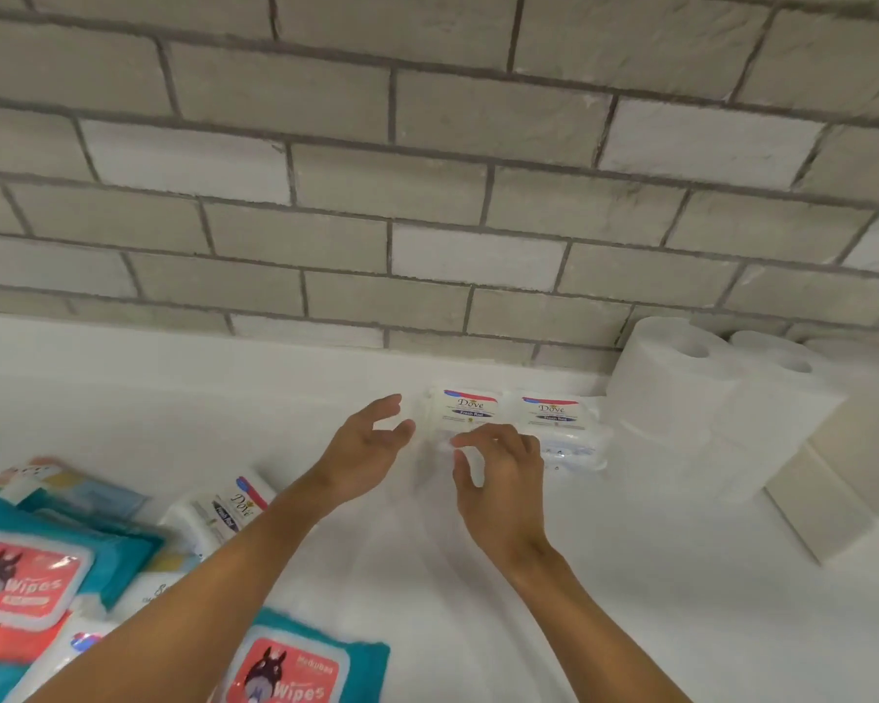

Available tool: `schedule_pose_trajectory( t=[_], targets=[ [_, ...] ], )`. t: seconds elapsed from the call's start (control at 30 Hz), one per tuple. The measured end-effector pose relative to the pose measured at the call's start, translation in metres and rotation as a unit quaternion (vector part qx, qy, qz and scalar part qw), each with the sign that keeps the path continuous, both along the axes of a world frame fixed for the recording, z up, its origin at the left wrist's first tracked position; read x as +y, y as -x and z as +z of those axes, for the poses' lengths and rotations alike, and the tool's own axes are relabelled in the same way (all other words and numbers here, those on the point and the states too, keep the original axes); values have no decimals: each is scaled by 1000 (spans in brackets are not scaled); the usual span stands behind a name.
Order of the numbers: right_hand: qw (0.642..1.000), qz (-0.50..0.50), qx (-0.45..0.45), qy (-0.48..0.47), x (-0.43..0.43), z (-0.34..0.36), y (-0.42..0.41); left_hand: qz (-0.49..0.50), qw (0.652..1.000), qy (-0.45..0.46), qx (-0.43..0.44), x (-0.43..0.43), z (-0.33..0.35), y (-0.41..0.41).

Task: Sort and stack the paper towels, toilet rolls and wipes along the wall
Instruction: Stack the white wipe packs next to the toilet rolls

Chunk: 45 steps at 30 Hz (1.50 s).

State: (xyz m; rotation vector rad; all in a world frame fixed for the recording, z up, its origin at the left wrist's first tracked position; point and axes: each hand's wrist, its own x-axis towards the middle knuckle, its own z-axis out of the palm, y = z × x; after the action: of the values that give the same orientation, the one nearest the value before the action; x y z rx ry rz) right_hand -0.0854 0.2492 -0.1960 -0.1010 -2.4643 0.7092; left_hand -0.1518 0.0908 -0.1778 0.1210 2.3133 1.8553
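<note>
The left hand (371, 441) is open, fingers apart, just left of a white Dove wipes pack (465, 411) in the frame's centre. The right hand (498, 474), fingers bent, is over the front edge of this pack; if it grips, I cannot tell. Further right, along the brick wall (427, 195), are a second Dove pack (554, 416) and the toilet rolls (681, 398).

- On the desk (630, 601), a left pack (470, 408) and a right pack (554, 416) of wipes lie side by side against the wall (427, 195).
- Stacked toilet rolls (706, 413) stand just right of the right pack, at the wall.
- A pile of wipe packs (47, 550) lies at the near left, well apart.
- The left hand (371, 443) and right hand (498, 474) are just before the left pack.
</note>
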Motion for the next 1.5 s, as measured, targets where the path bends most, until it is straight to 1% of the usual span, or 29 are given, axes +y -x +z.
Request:
schedule_pose_trajectory(
  t=[0.1, 0.17, 0.3, 0.43, 0.6, 0.8, 0.9, 1.03, 1.17, 1.27, 1.37, 1.5],
  targets=[
    [998, 35, -31, 37, -19, 2, -18, -2, 999, 35, 34, -29, 9, -27],
    [996, 45, -45, 63, -33, 7, -32, -7, 998, 43, 54, -51, 15, -45],
    [987, 64, -89, 118, -60, 23, -61, -12, 995, 72, 63, -97, 27, -85],
    [977, 85, -98, 170, -88, 29, -87, -6, 993, 79, 86, -145, 29, -119],
    [966, 102, -146, 188, -126, 26, -113, 3, 993, 78, 91, -195, 28, -155],
    [944, 149, -191, 225, -169, 16, -133, 51, 992, 67, 89, -239, 21, -182],
    [946, 158, -211, 187, -188, 14, -137, 72, 993, 66, 71, -253, 19, -193],
    [941, 187, -242, 146, -209, 14, -137, 92, 989, 102, 56, -268, 9, -199],
    [940, 203, -268, 55, -225, 15, -132, 108, 987, 113, 28, -272, 2, -198],
    [932, 174, -316, -33, -232, 9, -124, 90, 991, 95, 4, -275, 1, -194],
    [930, 144, -333, -52, -234, 2, -119, 77, 993, 89, -4, -278, -2, -190],
    [925, 122, -355, -61, -234, 8, -113, 53, 998, 32, -30, -278, -2, -188]
  ],
)
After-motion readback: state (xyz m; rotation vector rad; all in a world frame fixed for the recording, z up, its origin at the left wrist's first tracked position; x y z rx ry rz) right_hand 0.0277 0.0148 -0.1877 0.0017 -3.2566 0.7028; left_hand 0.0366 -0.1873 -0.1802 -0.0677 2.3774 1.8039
